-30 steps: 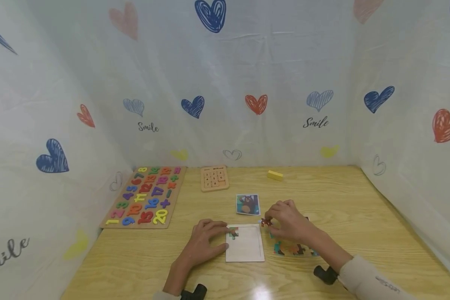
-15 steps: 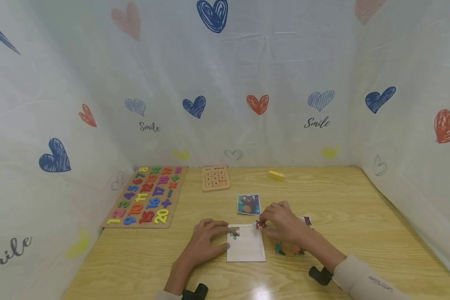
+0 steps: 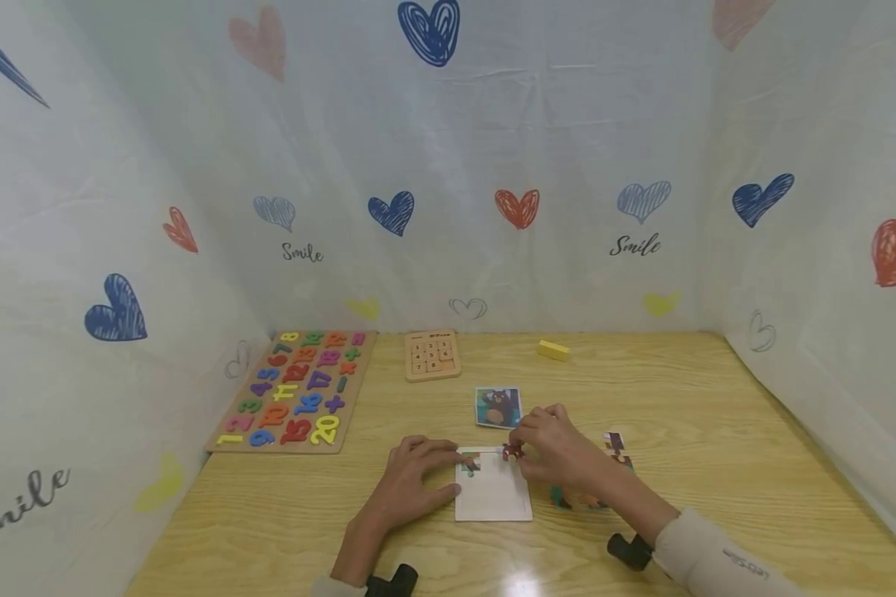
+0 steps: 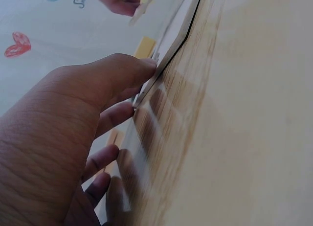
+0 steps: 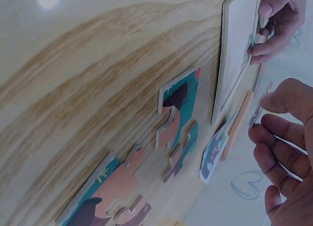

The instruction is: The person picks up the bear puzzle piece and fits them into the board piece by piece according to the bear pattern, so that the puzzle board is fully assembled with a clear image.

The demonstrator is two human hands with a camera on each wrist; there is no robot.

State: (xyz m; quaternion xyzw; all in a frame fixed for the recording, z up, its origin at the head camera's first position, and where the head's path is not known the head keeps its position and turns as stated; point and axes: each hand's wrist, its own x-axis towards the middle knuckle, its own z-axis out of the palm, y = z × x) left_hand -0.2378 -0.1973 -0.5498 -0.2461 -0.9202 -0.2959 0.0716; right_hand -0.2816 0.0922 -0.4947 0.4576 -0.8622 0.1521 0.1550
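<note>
A square white puzzle tray (image 3: 493, 502) lies on the table, with one green and brown puzzle piece (image 3: 470, 468) in its upper left corner. My left hand (image 3: 411, 481) rests along the tray's left side; its index fingertip is at that piece and the thumb touches the edge. Over the tray's upper right corner, my right hand (image 3: 556, 448) pinches a dark brown puzzle piece (image 3: 511, 453) between thumb and fingers. The right wrist view shows this piece (image 5: 260, 104) edge-on. Loose puzzle pieces (image 5: 181, 96), teal, peach and dark, lie right of the tray, partly hidden under my right forearm in the head view.
A bear picture card (image 3: 498, 407) lies just behind the tray. Farther back are a wooden number slide puzzle (image 3: 431, 375) and a yellow block (image 3: 553, 351). At the left lies a board of coloured numbers (image 3: 309, 431). A curtain with hearts encloses the table.
My right hand has moved left with the pinched puzzle piece, from beside the tray to over its upper right corner. My left hand has stayed at the tray's left side.
</note>
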